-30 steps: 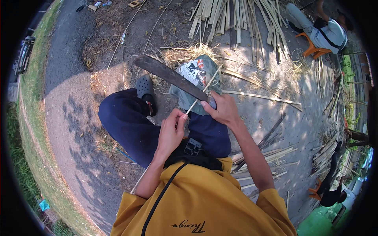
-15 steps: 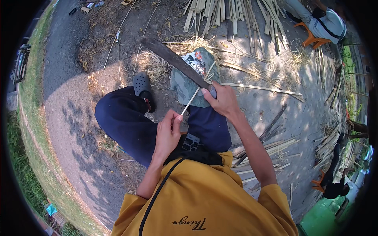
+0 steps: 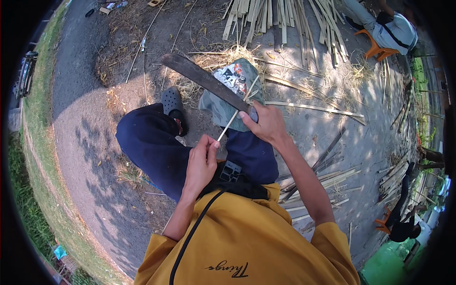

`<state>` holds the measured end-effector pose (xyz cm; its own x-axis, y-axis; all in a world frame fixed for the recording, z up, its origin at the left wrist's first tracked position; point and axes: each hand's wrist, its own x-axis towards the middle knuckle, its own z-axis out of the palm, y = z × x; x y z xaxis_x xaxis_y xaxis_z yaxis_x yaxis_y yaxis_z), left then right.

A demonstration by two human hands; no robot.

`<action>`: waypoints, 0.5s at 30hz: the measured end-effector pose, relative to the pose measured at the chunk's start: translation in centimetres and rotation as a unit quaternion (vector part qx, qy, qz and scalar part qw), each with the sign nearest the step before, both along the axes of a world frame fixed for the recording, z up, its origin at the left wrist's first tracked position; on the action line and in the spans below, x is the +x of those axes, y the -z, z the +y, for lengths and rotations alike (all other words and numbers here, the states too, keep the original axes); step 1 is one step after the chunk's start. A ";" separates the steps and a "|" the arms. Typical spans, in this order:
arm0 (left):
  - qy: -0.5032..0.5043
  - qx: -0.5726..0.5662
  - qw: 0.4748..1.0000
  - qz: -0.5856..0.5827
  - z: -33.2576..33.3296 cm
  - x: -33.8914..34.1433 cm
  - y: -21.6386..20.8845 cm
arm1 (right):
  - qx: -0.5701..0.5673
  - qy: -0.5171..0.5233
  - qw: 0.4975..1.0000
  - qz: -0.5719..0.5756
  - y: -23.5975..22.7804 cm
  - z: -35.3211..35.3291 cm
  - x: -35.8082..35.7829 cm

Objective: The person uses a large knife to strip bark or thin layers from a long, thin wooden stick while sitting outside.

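Observation:
My left hand pinches the near end of a thin pale strip, likely bamboo, which slants up and right. A long dark machete is in my right hand, its fingers closed round the handle end and the blade pointing to the upper left. The strip passes by the blade close to the handle, and a split or curled piece shows just beyond it. Beneath both lies a grey-green patterned cloth spread over my right leg. The right hand's lower fingers are hidden.
Pale split strips lie heaped at the far side, with more strips on the right. Curly shavings litter the ground round the cloth. Two other people sit on orange stools at the right.
The machete has shifted a little to the left and its tip has dropped slightly. My right hand has moved slightly left, and the cloth has shifted with it. My left hand keeps its pinch.

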<state>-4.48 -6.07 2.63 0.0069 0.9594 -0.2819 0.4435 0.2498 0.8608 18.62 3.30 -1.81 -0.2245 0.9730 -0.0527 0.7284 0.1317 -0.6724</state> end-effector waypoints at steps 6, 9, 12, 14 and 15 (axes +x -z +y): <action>0.011 -0.023 1.000 -0.002 -0.2 -0.9 -0.3 | 0.026 -0.031 0.994 -0.098 -0.7 -0.5 0.0; 0.011 -0.023 1.000 -0.009 -1.7 -0.6 -1.0 | 0.012 -0.003 1.000 -0.022 0.2 0.2 0.6; 0.000 -0.034 0.999 -0.004 -1.5 -0.9 -1.1 | 0.010 -0.003 0.998 -0.054 0.0 -0.4 0.2; -0.006 -0.026 1.000 -0.004 -1.1 -0.6 -0.8 | -0.014 -0.002 1.000 -0.017 0.0 0.1 0.1; -0.001 -0.001 1.000 -0.004 -0.8 -0.2 -0.5 | -0.012 -0.005 1.000 -0.017 -0.2 -0.1 -0.1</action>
<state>-4.67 -6.86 3.11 0.0073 0.9586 -0.2847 0.4352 0.2533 0.8640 18.55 3.21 -1.57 -0.2316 0.9691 -0.0845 0.7494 0.1224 -0.6507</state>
